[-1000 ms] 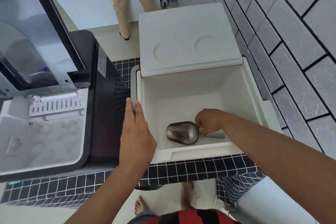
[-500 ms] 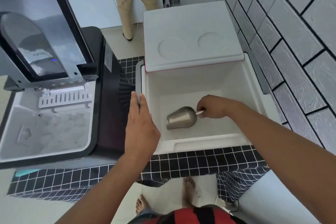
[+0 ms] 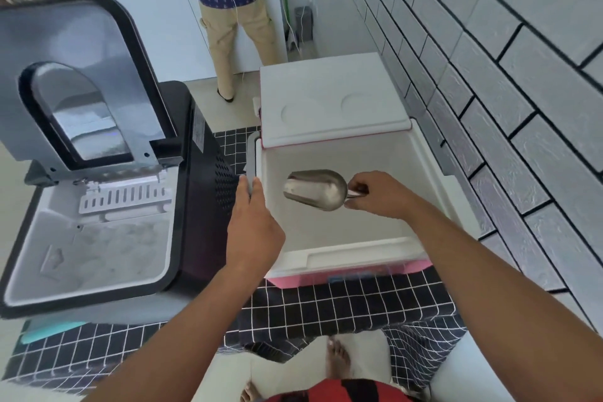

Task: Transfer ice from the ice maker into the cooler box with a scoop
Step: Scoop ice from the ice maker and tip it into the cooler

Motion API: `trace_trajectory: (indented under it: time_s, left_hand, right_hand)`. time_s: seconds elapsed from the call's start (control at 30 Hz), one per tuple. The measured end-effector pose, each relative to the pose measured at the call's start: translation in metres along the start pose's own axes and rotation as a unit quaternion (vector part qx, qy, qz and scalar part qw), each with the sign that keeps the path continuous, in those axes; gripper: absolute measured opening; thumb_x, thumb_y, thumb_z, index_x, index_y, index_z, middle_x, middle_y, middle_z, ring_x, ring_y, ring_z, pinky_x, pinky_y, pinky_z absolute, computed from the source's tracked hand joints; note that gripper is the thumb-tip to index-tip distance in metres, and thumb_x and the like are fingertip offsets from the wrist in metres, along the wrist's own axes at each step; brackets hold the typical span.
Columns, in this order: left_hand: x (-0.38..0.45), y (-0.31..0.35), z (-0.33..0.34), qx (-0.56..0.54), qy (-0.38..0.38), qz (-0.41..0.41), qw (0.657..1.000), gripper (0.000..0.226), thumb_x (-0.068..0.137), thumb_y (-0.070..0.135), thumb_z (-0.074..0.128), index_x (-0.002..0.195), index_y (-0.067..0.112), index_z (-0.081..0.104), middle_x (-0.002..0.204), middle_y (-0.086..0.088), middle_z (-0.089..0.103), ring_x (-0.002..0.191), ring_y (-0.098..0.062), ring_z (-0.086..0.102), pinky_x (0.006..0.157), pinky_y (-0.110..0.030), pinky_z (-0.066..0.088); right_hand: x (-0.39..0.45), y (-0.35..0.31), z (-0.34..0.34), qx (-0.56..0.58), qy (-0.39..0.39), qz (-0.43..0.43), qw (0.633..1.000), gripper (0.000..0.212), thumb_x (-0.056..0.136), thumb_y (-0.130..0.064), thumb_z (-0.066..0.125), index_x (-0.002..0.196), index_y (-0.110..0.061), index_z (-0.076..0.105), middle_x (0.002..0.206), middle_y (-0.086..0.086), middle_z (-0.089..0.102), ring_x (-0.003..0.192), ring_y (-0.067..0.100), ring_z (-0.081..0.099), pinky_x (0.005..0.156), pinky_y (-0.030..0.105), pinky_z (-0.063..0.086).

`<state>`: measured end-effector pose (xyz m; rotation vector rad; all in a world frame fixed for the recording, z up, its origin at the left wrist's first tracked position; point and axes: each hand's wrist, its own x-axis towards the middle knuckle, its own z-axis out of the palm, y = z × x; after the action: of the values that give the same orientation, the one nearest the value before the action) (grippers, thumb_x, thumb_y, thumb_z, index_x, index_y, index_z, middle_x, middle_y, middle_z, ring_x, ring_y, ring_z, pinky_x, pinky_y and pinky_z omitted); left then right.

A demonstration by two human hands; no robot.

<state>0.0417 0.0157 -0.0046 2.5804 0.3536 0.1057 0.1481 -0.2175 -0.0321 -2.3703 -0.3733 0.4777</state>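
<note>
Scoop (image 3: 315, 189) held above the cooler box (image 3: 359, 258) interior, bowl apparently empty (glare makes this hard to confirm). Right hand (image 3: 375, 194) pinches its handle; left hand (image 3: 253, 232) rests flat on the cooler's left rim. Cooler shows no ice. Ice maker (image 3: 98, 238), lid up, holds ice at left. Every transfer seems left to do.

A shiny steel scoop (image 3: 315, 189) hung level inside the open white cooler box (image 3: 355, 259), mouth leftward. The black ice maker (image 3: 199, 206) stood just beside it, lid raised, ice (image 3: 111, 248) visible.
</note>
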Motion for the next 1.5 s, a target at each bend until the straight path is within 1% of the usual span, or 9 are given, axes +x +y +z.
trace_trajectory:
  time_s: [0.2, 0.47, 0.6, 0.7, 0.83, 1.13, 1.27, 1.4, 1.5]
  left_hand:
    - [-0.005, -0.016, -0.036, -0.125, -0.004, 0.034, 0.992, 0.055, 0.09, 0.01, 0.054, 0.144, 0.018, 0.042, 0.156, 0.001, 0.026, 0.142, -0.01, 0.026, 0.108, -0.018, 0.021]
    - [-0.021, -0.078, -0.159, -0.284, 0.085, 0.103, 0.949, 0.04, 0.084, -0.001, 0.054, 0.107, 0.028, 0.069, 0.117, 0.011, 0.065, 0.111, -0.005, 0.059, 0.095, -0.022, 0.048]
    - [-0.025, -0.138, -0.209, -0.195, 0.102, 0.084, 0.972, 0.045, 0.072, 0.01, 0.05, 0.113, 0.013, 0.069, 0.118, -0.001, 0.063, 0.11, -0.017, 0.059, 0.098, -0.035, 0.046]
    - [-0.031, -0.178, -0.226, -0.129, 0.109, 0.035, 0.985, 0.048, 0.073, 0.021, 0.051, 0.118, 0.012, 0.067, 0.122, -0.005, 0.061, 0.105, -0.027, 0.062, 0.091, -0.027, 0.045]
    - [-0.031, -0.227, -0.23, -0.015, 0.083, 0.004, 0.996, 0.056, 0.083, 0.026, 0.053, 0.136, 0.01, 0.053, 0.142, -0.011, 0.047, 0.13, -0.029, 0.044, 0.108, -0.036, 0.035]
    - [-0.026, -0.252, -0.21, 0.051, 0.037, 0.042, 0.997, 0.062, 0.099, 0.015, 0.042, 0.152, -0.001, 0.014, 0.16, -0.016, 0.014, 0.148, -0.028, 0.012, 0.12, -0.036, 0.009]
    - [-0.026, -0.256, -0.207, 0.074, 0.039, 0.077, 0.994, 0.06, 0.099, 0.013, 0.038, 0.151, -0.003, 0.013, 0.161, -0.017, 0.008, 0.149, -0.029, 0.002, 0.121, -0.038, 0.004]
    - [-0.024, -0.258, -0.204, 0.074, 0.063, 0.091, 0.991, 0.059, 0.096, 0.006, 0.038, 0.15, -0.003, 0.016, 0.16, -0.018, 0.012, 0.149, -0.03, 0.005, 0.121, -0.037, 0.005]
    - [-0.023, -0.26, -0.202, 0.061, 0.071, 0.092, 0.991, 0.061, 0.095, 0.004, 0.037, 0.151, -0.003, 0.015, 0.16, -0.017, 0.012, 0.149, -0.029, 0.006, 0.121, -0.035, 0.004]
  right_hand:
    - [-0.018, -0.046, -0.008, 0.051, 0.091, -0.039, 0.994, 0.032, 0.074, -0.031, 0.077, 0.061, -0.022, 0.05, 0.056, -0.01, 0.043, 0.048, 0.003, 0.036, 0.047, 0.013, 0.032]
    - [-0.026, -0.162, 0.002, 0.027, 0.102, -0.186, 0.977, 0.032, 0.074, -0.034, 0.075, 0.059, -0.023, 0.048, 0.055, -0.009, 0.044, 0.051, 0.004, 0.036, 0.05, 0.014, 0.032]
    - [-0.024, -0.228, 0.036, -0.03, 0.081, -0.239, 0.967, 0.02, 0.075, -0.032, 0.072, 0.063, -0.03, 0.055, 0.061, -0.011, 0.054, 0.054, 0.005, 0.049, 0.052, 0.017, 0.039]
    - [-0.02, -0.263, 0.062, -0.127, 0.099, -0.246, 0.956, 0.016, 0.075, -0.034, 0.07, 0.066, -0.035, 0.057, 0.065, -0.013, 0.057, 0.06, 0.004, 0.054, 0.051, 0.023, 0.037]
    - [-0.017, -0.297, 0.085, -0.279, 0.103, -0.24, 0.924, 0.003, 0.077, -0.033, 0.063, 0.074, -0.031, 0.063, 0.072, -0.012, 0.058, 0.067, 0.01, 0.055, 0.051, 0.022, 0.034]
    - [-0.023, -0.35, 0.109, -0.558, 0.095, -0.173, 0.806, 0.013, 0.073, -0.004, 0.056, 0.071, -0.016, 0.058, 0.064, -0.002, 0.046, 0.059, 0.02, 0.047, 0.054, 0.027, 0.035]
    - [-0.02, -0.352, 0.135, -0.575, 0.059, -0.164, 0.8, 0.027, 0.074, 0.0, 0.056, 0.058, -0.014, 0.039, 0.058, -0.001, 0.036, 0.051, 0.017, 0.041, 0.055, 0.029, 0.034]
    - [-0.012, -0.341, 0.154, -0.526, 0.043, -0.153, 0.836, 0.005, 0.077, -0.014, 0.058, 0.074, -0.015, 0.054, 0.072, 0.0, 0.049, 0.061, 0.021, 0.047, 0.057, 0.029, 0.036]
    - [-0.011, -0.336, 0.173, -0.498, 0.025, -0.172, 0.85, 0.012, 0.075, -0.021, 0.059, 0.083, -0.015, 0.067, 0.081, 0.003, 0.063, 0.073, 0.024, 0.059, 0.06, 0.028, 0.037]
